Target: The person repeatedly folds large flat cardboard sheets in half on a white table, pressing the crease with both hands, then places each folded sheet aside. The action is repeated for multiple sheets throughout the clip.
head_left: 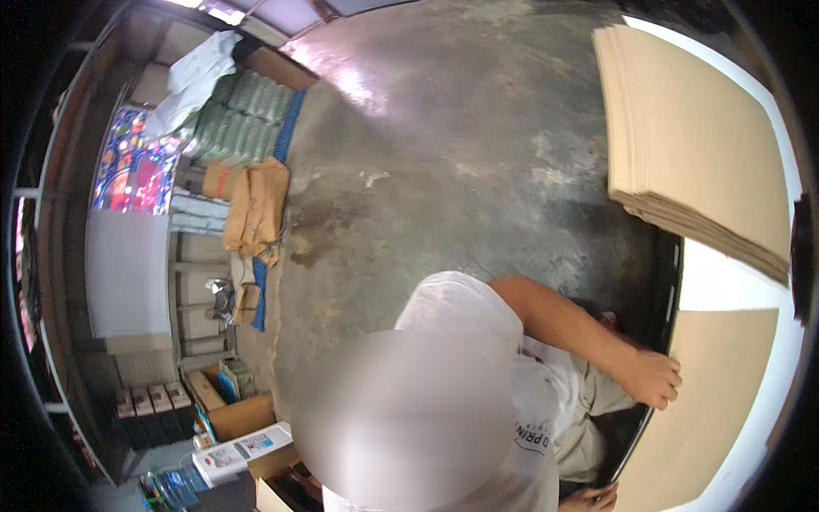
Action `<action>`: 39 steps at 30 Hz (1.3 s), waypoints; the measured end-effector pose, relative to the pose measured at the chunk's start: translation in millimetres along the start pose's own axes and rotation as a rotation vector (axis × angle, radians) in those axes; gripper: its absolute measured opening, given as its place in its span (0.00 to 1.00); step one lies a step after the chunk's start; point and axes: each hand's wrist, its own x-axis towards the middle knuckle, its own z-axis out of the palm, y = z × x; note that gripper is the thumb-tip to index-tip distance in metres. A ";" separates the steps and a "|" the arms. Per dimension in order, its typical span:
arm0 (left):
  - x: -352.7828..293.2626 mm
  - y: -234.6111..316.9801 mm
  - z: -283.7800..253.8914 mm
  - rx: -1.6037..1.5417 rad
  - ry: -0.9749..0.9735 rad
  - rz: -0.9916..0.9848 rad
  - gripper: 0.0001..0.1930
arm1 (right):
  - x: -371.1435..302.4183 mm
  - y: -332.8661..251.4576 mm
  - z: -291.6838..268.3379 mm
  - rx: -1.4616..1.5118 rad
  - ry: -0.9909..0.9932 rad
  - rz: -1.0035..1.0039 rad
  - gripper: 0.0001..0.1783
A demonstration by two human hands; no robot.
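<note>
Neither my left hand nor my right hand shows in the head view. The hands in sight seem to belong to another person in a white shirt (pixel 537 401), whose head is blurred. That person's bent arm (pixel 563 328) reaches right. Its hand (pixel 655 381), fingers curled, rests at the table edge on the near brown sheet (pixel 721 384). A second hand (pixel 589 499), partly cut off by the lower edge, lies beside the same sheet's near corner. Farther along the table stands a thick stack of brown sheets (pixel 695 128), its edges slightly fanned.
A white table top (pixel 725 275) with a dark edge runs along the right. Grey concrete floor (pixel 426 171) spans the middle. Along the left stand wrapped green bundles (pixel 243 119), crumpled brown paper (pixel 256 205), an open carton (pixel 243 418), black boxes (pixel 153 418) and a white water dispenser (pixel 243 452).
</note>
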 end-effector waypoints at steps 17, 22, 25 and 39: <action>71.3 -20.9 -71.2 -0.366 -0.785 -0.393 0.11 | 62.3 -33.7 -26.0 0.477 -0.193 0.549 0.04; 76.2 -12.4 -57.9 -0.160 -0.684 -0.300 0.33 | 65.0 -27.7 -28.4 0.476 -0.260 0.575 0.07; 74.8 -7.3 -51.0 -0.061 -0.808 -0.336 0.42 | 76.4 -33.0 -29.5 0.491 -0.212 0.681 0.18; 82.8 -19.3 -49.2 -0.188 -0.868 -0.396 0.46 | 152.2 -84.3 44.2 0.024 -0.367 0.542 0.39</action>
